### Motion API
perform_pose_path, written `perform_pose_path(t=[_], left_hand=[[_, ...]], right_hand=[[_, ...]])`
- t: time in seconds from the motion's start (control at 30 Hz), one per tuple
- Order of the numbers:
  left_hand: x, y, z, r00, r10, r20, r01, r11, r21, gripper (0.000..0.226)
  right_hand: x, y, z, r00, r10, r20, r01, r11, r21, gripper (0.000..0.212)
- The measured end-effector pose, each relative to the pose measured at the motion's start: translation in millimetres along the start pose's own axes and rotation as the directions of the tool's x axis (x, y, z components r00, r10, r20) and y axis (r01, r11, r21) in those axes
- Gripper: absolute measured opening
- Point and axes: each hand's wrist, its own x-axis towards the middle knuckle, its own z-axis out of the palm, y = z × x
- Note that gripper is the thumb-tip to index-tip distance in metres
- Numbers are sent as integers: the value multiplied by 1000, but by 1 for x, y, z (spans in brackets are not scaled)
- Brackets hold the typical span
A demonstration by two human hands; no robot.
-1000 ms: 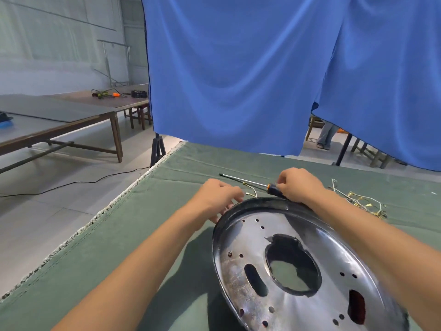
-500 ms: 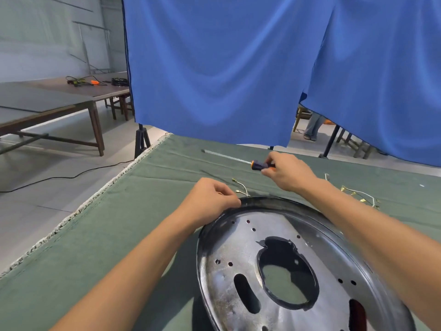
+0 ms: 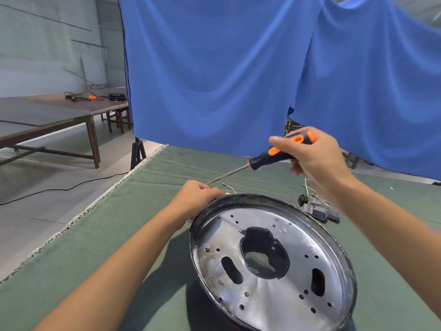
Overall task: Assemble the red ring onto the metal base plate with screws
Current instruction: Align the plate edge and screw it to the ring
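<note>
The right hand [image 3: 317,158], at right of centre, grips the handle of an orange-and-black screwdriver [image 3: 278,155] raised above the green cloth [image 3: 71,247], while the left hand [image 3: 198,198] curls on the far rim of the metal base plate [image 3: 269,261], which fills the lower right. The red ring barely shows beneath it, if at all. The shaft tip points toward the left fingers, so a hurried swing risks jabbing them

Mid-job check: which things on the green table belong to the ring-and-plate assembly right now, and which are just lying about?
In the job:
- metal base plate, left hand at its far rim
- screwdriver, gripped by the right hand, lifted above the table

Lying about:
- wire pieces beyond the plate
- small grey parts right of the plate
- tools on the far wooden table
</note>
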Motion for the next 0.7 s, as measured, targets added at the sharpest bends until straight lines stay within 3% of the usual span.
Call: perform_pose_path(t=[0.1, 0.23, 0.43, 0.7], left_hand=[[-8, 0, -8, 999, -33, 14, 33, 999, -21, 16], [-25, -5, -21, 999, -35, 3, 35, 999, -21, 14], [-52, -20, -20, 995, -51, 90, 44, 996, 82, 25], [-62, -31, 3, 997, -66, -27, 65, 998, -9, 32]], right_hand=[[1, -19, -4, 977, -143, -159, 142, 990, -20, 26], [5, -37, -3, 943, -239, -230, 225, 971, -87, 20], [0, -58, 8, 913, -360, -193, 328, 927, -181, 20], [-3, -77, 8, 910, -398, -118, 375, 909, -180, 29]])
